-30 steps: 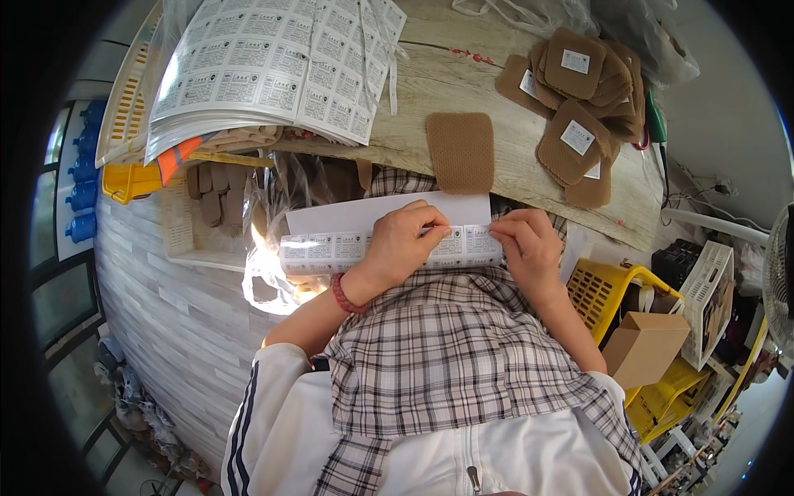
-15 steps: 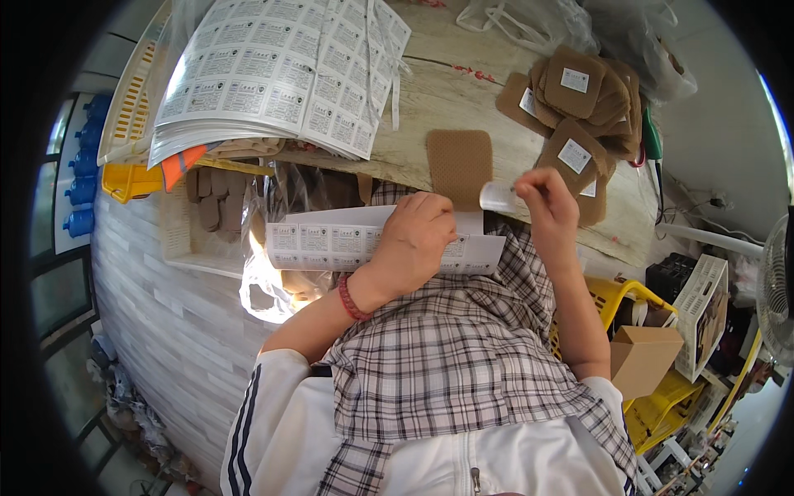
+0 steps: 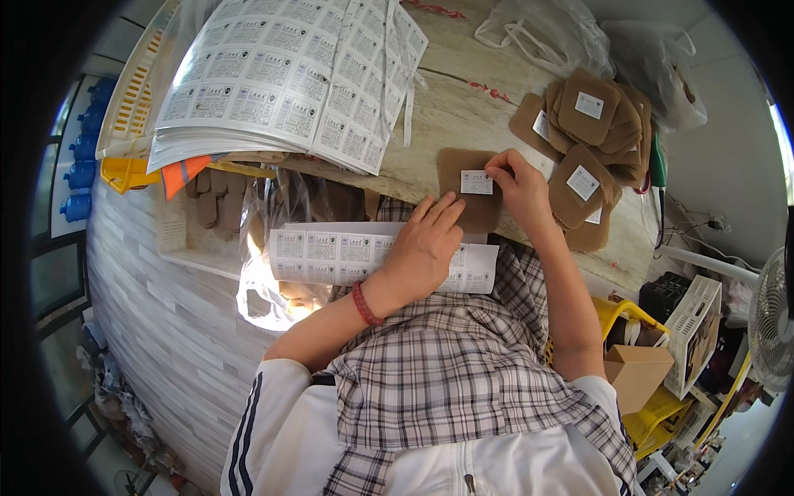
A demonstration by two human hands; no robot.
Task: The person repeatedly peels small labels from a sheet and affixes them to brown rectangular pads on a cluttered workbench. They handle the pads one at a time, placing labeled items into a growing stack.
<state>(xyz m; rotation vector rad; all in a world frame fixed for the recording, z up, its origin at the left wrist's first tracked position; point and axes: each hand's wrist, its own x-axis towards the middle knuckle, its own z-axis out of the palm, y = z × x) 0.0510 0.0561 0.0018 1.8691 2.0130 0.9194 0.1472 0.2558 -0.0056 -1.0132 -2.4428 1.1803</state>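
Note:
A brown textured pad (image 3: 469, 217) with rounded corners lies at the table's front edge, bearing a small white printed label (image 3: 476, 182). My right hand (image 3: 521, 192) pinches that label at its right edge, against the pad. My left hand (image 3: 423, 248) rests with its fingers stretched out, the fingertips reaching the pad's left side. Under its palm, across my lap, lies a strip of label sheet (image 3: 322, 255) printed with rows of labels. The left thumb is hidden.
A thick stack of label sheets (image 3: 248, 78) covers the table's left side. Several labelled brown pads (image 3: 589, 124) are piled at right, with clear plastic bags (image 3: 653, 66) behind. A yellow crate (image 3: 628, 310) and a fan (image 3: 773, 306) stand at lower right.
My right hand has moved left and up, bringing the curled label down flat onto the pad. My left hand's fingers have stretched from the sheet toward the pad.

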